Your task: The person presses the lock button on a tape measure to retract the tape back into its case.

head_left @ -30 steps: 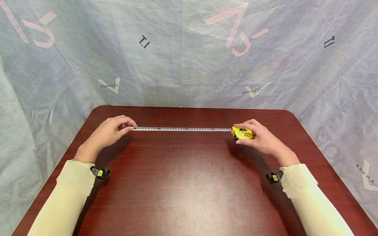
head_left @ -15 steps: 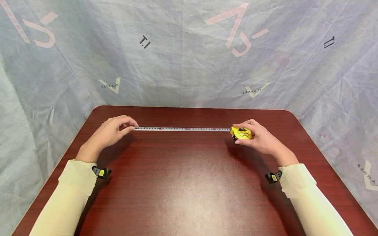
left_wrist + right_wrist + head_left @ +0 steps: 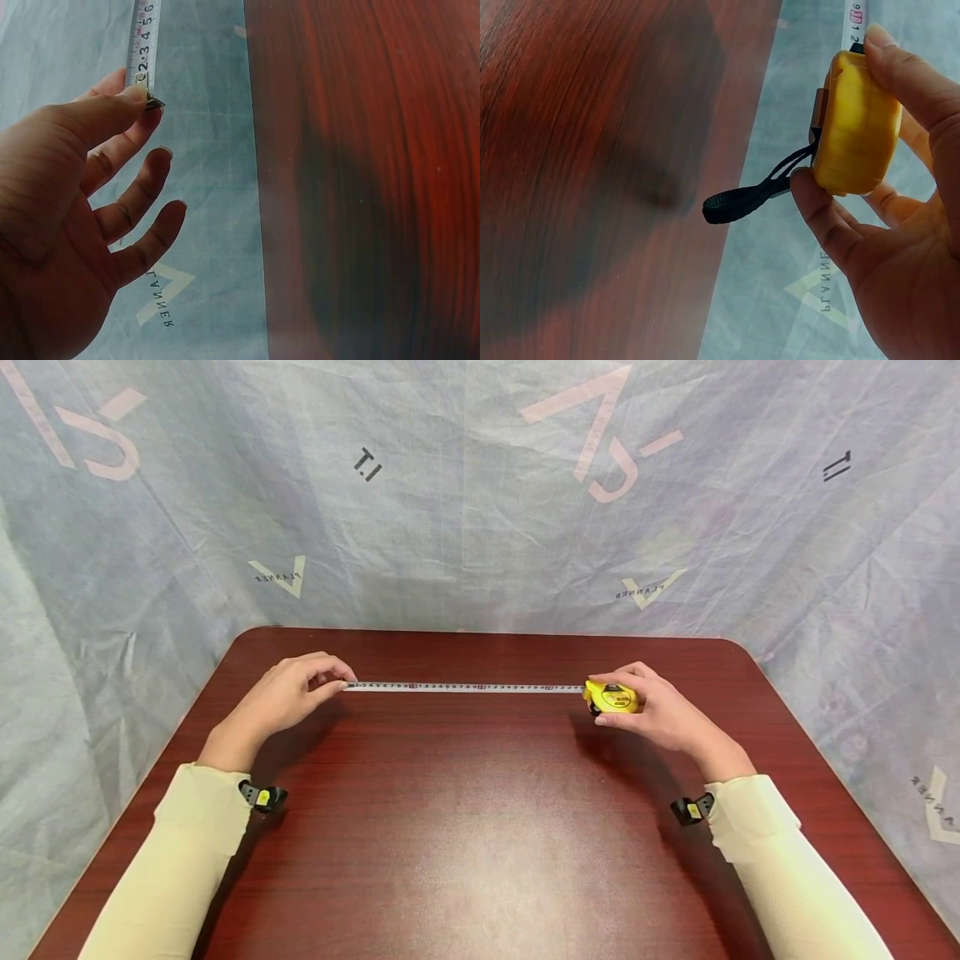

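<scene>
A yellow tape measure (image 3: 613, 698) is gripped by my right hand (image 3: 663, 714) at the right side of the head view. Its white numbered blade (image 3: 457, 687) runs straight across to my left hand (image 3: 292, 693), which pinches the metal end hook (image 3: 154, 102) between thumb and forefinger. The blade hangs in the air above the table. In the right wrist view, thumb and fingers hold the case (image 3: 859, 124) at its two ends, and a black wrist strap (image 3: 735, 204) dangles from it. The left hand's other fingers are spread loosely in the left wrist view.
Both arms reach over a dark red wooden table (image 3: 465, 818) with rounded far corners. Behind and around it hangs a grey printed cloth (image 3: 465, 527). A small black camera (image 3: 264, 797) sits on the left wrist and another black camera (image 3: 690, 811) on the right.
My left hand has moved slightly right and the right hand a little left. The stretch of blade between them has become somewhat shorter; both grips are unchanged.
</scene>
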Demonstrator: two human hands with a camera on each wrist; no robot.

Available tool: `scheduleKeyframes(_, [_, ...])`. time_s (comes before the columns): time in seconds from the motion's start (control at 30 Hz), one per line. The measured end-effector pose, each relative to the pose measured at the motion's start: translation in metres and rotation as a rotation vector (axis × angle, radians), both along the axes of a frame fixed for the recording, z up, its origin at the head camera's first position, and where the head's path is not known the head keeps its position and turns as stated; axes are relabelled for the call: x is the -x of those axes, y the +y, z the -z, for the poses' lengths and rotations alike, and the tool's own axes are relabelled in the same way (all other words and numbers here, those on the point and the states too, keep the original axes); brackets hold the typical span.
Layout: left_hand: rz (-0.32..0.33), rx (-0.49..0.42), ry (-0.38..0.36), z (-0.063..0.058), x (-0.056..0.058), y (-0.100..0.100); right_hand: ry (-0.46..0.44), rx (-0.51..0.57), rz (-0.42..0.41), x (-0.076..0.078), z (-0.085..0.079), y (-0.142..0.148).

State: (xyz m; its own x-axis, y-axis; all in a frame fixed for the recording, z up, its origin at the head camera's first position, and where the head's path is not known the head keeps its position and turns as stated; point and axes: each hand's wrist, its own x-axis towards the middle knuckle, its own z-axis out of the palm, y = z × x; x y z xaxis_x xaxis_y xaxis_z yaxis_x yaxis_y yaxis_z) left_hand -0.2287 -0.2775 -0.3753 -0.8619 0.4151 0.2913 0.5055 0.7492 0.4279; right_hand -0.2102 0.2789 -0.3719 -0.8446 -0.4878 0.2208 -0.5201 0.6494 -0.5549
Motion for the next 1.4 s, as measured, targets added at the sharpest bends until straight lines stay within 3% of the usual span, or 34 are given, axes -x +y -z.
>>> scheduleKeyframes(1.4, [0.024, -0.003, -0.045, 0.003, 0.003, 0.015, -0.023, 0.025, -0.007, 0.002, 0.001, -0.012])
